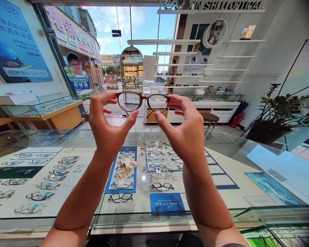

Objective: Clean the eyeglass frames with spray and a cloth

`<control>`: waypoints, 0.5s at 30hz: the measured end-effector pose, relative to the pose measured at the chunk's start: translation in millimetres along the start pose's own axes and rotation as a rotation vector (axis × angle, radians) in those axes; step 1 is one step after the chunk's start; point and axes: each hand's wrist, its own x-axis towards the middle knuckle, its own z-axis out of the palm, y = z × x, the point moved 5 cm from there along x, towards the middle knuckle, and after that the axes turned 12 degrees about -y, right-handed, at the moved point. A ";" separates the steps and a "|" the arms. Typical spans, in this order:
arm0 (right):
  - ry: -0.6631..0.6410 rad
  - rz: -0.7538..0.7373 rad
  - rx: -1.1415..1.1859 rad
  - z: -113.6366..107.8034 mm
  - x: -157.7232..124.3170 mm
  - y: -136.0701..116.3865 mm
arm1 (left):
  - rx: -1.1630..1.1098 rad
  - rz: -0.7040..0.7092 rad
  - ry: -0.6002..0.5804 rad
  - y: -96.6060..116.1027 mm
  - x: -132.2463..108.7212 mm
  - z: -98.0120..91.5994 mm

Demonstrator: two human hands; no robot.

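Both my hands hold up a pair of dark brown round eyeglasses (144, 97) above the glass display case (211, 202). My left hand (109, 120) grips the left side of the frame, its thumb under the left lens. On the opposite side, my right hand (184, 125) pinches the frame, with its thumb just below the right lens. The lenses face forward, and the shop shows through them. Below my hands, a crumpled beige cleaning cloth (125, 169) lies on the case top over a row of glasses. Several eyeglasses (162, 186) are laid out in rows inside the case.
A second glass counter (54, 111) stands at the left. Straight ahead are an arched mirror (132, 55) and a white cabinet (216, 111). To the right are a brown stool (209, 117), a red fire extinguisher (237, 120) and a potted plant (267, 127).
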 end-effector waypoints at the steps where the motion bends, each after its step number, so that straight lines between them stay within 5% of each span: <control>1: 0.008 -0.004 -0.007 -0.5 0.0 -1.0 | -0.012 -0.005 -0.009 -2.6 1.1 0.6; 8: 0.042 -0.034 0.018 -3.7 -0.3 -6.4 | -0.093 -0.078 -0.092 -24.5 7.5 3.3; 15: 0.033 -0.035 -0.009 -3.2 -0.3 -6.4 | -0.080 -0.074 -0.101 -23.8 7.2 2.5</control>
